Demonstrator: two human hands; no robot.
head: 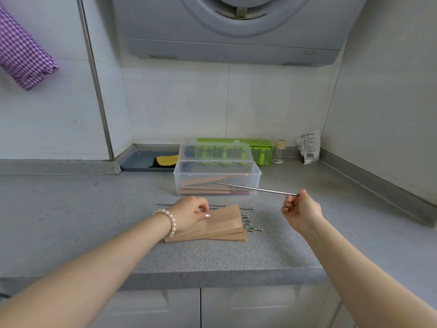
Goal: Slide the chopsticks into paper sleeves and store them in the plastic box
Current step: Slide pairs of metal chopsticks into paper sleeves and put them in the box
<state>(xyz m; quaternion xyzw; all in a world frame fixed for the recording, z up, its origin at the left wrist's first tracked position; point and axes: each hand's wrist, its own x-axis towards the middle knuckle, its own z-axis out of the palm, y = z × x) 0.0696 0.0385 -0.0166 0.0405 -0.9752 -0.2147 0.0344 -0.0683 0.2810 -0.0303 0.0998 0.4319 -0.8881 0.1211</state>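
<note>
The right hand (298, 207) pinches a metal chopstick (256, 189) in the air before the open box (217, 178). The left hand (191, 212) pinches the top sleeve (221, 223) on the surface (71, 209).

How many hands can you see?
2. The left hand rests on the paper sleeves on the counter. The right hand holds metal chopsticks up near the plastic box.

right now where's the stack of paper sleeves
In the head view the paper sleeves lie centre counter, under the left hand, just before the plastic box.
</note>
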